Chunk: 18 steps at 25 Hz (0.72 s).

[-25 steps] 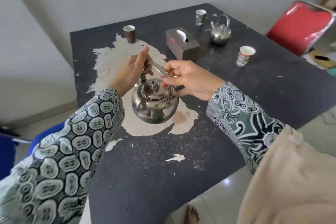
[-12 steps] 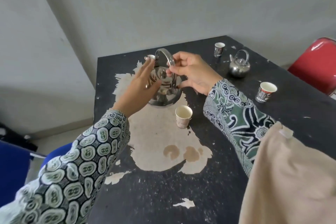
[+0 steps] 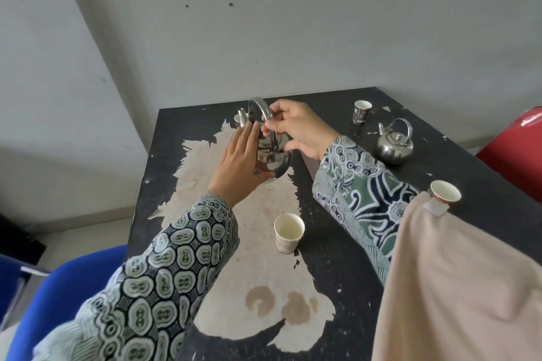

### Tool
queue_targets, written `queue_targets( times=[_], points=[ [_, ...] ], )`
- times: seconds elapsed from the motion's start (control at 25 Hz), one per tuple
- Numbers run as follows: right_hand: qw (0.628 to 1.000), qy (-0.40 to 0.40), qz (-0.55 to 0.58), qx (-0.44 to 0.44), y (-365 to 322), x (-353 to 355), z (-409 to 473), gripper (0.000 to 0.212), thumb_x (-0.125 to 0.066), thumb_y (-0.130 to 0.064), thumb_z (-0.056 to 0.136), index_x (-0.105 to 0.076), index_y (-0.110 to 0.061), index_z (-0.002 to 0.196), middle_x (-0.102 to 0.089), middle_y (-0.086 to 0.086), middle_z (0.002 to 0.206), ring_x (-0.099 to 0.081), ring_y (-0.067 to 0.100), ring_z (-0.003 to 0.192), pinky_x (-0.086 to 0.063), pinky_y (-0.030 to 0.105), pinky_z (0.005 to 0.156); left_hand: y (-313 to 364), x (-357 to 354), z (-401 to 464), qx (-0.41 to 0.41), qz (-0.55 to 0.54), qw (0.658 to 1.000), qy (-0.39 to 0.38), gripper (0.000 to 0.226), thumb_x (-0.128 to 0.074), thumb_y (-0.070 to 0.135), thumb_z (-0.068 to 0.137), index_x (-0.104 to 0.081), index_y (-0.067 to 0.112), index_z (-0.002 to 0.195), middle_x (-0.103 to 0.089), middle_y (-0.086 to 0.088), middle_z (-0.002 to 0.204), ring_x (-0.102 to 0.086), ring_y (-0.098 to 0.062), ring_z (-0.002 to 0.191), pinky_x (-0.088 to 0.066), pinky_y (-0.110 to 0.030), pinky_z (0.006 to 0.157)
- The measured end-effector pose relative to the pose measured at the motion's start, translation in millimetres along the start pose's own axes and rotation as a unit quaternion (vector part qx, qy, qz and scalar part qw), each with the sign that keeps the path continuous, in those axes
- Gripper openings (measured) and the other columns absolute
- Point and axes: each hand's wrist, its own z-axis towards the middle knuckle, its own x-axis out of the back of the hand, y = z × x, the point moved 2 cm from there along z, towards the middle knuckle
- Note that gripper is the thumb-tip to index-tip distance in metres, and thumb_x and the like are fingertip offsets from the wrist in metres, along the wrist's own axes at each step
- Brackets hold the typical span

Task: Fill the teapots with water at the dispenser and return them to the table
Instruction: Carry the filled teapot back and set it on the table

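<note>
A shiny steel teapot is at the far left part of the dark table, whether resting on it or just above I cannot tell. My right hand pinches its arched handle at the top. My left hand lies flat against the pot's left side, fingers together, partly hiding the body. A second steel teapot stands upright at the far right of the table, untouched. No water dispenser is in sight.
Paper cups stand on the table: one near the middle, one at the right, one dark cup at the back. A blue chair is at the lower left, a red chair at the right. Grey walls close the corner.
Both hands carried the teapot away from me toward the table's far left. The view lifted, so more wall shows and the tissue box is hidden behind my right arm.
</note>
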Motion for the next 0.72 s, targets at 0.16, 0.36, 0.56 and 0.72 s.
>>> queue_targets(
  times=[0.16, 0.36, 0.56, 0.72],
  points=[
    [0.999, -0.022, -0.015, -0.04, 56.9, -7.8, 36.1, 0.006, -0.055, -0.01, 0.088, -0.057, -0.016, 0.087, -0.065, 0.001, 0.084, -0.061, 0.02, 0.1, -0.04, 0.056, 0.086, -30.1, -49.6, 7.7, 0.057, 0.002, 0.996, -0.063, 0.104, -0.062, 0.048, 0.078, 0.004, 0.006, 0.146, 0.0, -0.009, 0.158, 0.0, -0.023, 0.145, -0.01, -0.039, 0.119],
    [0.994, -0.038, -0.056, -0.08, 129.3, -14.0, 65.7, 0.006, -0.056, -0.007, 0.087, -0.056, -0.008, 0.093, -0.067, 0.021, 0.104, -0.063, 0.018, 0.085, -0.047, 0.023, 0.062, -57.4, -117.2, -1.0, 0.098, 0.083, 0.985, -0.118, 0.099, -0.051, 0.052, 0.083, 0.011, 0.007, 0.145, 0.008, -0.007, 0.158, 0.007, -0.019, 0.145, -0.006, -0.029, 0.116],
    [0.99, -0.048, -0.094, -0.09, 177.3, -14.9, 93.1, 0.006, -0.055, -0.004, 0.086, -0.058, -0.002, 0.091, -0.069, 0.024, 0.099, -0.065, 0.031, 0.097, -0.048, 0.043, 0.093, -79.9, -156.4, 4.5, 0.098, 0.113, 0.98, -0.13, 0.079, -0.044, 0.036, 0.094, 0.011, 0.009, 0.145, 0.01, -0.005, 0.158, 0.008, -0.017, 0.145, -0.01, -0.028, 0.117],
    [0.991, -0.045, -0.1, -0.081, 194.7, -15.9, 113.7, 0.006, -0.055, -0.004, 0.086, -0.059, -0.004, 0.09, -0.07, 0.022, 0.097, -0.065, 0.031, 0.096, -0.048, 0.042, 0.093, -92.6, -175.3, 21.2, 0.109, 0.107, 0.976, -0.154, 0.077, -0.045, 0.029, 0.094, 0.01, 0.01, 0.145, 0.01, -0.003, 0.158, 0.008, -0.016, 0.145, -0.02, -0.026, 0.116]
  ],
)
